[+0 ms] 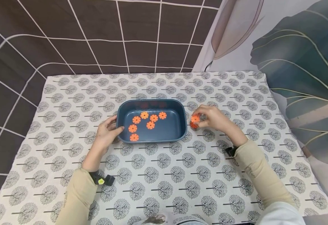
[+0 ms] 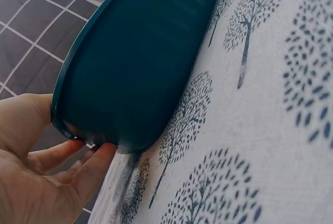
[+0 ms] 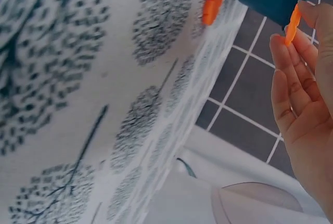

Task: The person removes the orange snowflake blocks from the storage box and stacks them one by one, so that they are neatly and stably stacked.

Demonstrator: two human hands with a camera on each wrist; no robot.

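Note:
A dark blue rectangular tub (image 1: 168,131) sits on the cloth, with several notched orange plastic discs (image 1: 153,118) lying flat on its floor. My left hand (image 1: 105,133) grips the tub's left end, thumb over the rim and fingers against the outer wall, as the left wrist view also shows. Right of the tub, my right hand (image 1: 211,117) pinches one orange disc (image 3: 293,26) between thumb and fingertips, just above the cloth. Under that disc, more orange (image 1: 193,125) shows on the cloth; in the right wrist view it is a small orange piece (image 3: 213,4) seen edge-on.
A white cloth (image 1: 164,161) printed with grey trees covers the table. Behind it hangs a dark fabric (image 1: 141,25) with white grid lines, and a leaf-patterned sheet (image 1: 296,72) is at the right. Each wrist wears a black strap (image 1: 231,151).

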